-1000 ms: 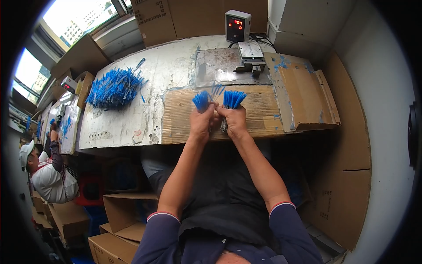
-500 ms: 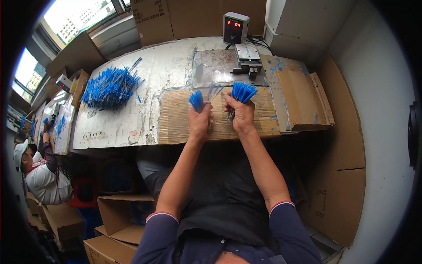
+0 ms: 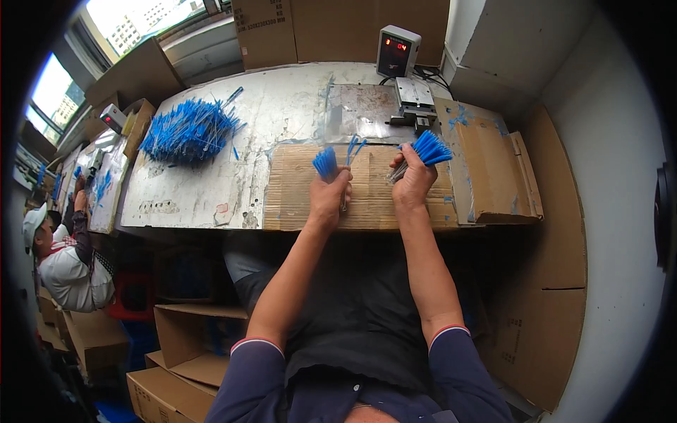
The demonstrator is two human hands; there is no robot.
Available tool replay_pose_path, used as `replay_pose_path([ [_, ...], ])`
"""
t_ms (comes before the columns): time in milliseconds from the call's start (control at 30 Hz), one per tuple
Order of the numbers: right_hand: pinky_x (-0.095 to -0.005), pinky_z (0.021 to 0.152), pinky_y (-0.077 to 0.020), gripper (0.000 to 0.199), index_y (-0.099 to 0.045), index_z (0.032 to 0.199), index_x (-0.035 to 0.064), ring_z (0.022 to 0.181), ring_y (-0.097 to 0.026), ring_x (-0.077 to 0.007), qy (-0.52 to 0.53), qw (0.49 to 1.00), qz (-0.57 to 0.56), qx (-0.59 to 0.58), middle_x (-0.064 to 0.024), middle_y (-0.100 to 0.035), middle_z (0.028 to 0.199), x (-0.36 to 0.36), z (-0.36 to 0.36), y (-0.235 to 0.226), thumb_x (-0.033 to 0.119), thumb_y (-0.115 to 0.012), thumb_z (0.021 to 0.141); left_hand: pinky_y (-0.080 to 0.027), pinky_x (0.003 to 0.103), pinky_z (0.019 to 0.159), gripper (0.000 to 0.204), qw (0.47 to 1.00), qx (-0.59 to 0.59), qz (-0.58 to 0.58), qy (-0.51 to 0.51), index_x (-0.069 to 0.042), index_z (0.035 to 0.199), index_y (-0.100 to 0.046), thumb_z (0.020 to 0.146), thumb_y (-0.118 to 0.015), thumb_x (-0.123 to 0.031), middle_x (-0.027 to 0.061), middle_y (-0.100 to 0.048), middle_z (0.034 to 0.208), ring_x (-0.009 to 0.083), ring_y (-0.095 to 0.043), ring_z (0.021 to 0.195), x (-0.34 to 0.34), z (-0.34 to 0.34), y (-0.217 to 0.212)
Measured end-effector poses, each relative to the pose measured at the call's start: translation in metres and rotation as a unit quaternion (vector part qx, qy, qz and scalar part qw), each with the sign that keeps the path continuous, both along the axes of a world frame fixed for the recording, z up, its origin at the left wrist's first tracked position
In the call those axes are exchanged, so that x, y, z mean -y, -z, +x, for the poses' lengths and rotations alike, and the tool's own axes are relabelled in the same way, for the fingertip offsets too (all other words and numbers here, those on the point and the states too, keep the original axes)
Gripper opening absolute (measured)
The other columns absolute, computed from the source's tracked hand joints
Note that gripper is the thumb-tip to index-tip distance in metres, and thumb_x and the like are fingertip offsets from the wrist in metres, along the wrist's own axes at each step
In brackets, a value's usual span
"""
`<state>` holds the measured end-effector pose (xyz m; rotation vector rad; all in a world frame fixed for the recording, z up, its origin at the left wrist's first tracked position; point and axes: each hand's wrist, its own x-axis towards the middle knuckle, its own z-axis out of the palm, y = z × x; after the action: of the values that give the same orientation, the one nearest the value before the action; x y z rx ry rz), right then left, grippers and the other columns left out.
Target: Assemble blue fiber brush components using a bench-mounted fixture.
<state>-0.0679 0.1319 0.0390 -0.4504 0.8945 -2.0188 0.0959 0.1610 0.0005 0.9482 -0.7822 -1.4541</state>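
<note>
Two bunches of blue-tipped sticks show in the head view, over a corrugated cardboard sheet [image 3: 370,204] near the front edge of the table [image 3: 190,194]. Bare cardboard parts the hands; white tabletop lies free between sheet and blue pile [image 3: 189,132]. A metal fixture [image 3: 415,99] crowds the right side. Fingers curled, the left hand [image 3: 328,197] clasps the left bunch [image 3: 324,163]; the right hand [image 3: 415,185] grips the right bunch [image 3: 431,148], tips fanned rightward.

Blue-tipped sticks [image 3: 355,146] in hands [image 3: 328,199]: left bundle [image 3: 325,163] leaning slightly left, few splayed; right bundle [image 3: 431,148] tilted right.
</note>
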Motion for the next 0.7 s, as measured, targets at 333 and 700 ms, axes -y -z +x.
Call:
replay_pose_path([
  [333, -0.0264, 0.056, -0.0557, 0.007, -0.066, 0.089, 0.0034, 0.064, -0.062, -0.0094, -0.021, 0.976, -0.012, -0.218, -0.0022, -0.066, 0.081, 0.020, -0.002, -0.029, 0.007, -0.072, 0.086, -0.045, 0.022, 0.054, 0.016, 0.992, 0.107, -0.054, 0.038, -0.004, 0.113, -0.063, 0.098, -0.064, -0.012, 0.0008, -0.062, 0.080, 0.0064, -0.055, 0.062, -0.018, -0.005, -0.013],
  [700, -0.0257, 0.060, -0.0495, 0.009, -0.071, 0.090, 0.0022, 0.069, -0.064, -0.0105, -0.258, 0.924, 0.017, -0.282, -0.0038, -0.070, 0.081, 0.024, -0.001, -0.012, 0.006, -0.076, 0.084, -0.048, 0.023, 0.061, 0.028, 0.975, 0.155, -0.012, 0.159, 0.000, 0.125, -0.064, 0.099, -0.061, -0.010, 0.0002, -0.062, 0.080, 0.0079, -0.057, 0.065, -0.026, -0.003, -0.027],
])
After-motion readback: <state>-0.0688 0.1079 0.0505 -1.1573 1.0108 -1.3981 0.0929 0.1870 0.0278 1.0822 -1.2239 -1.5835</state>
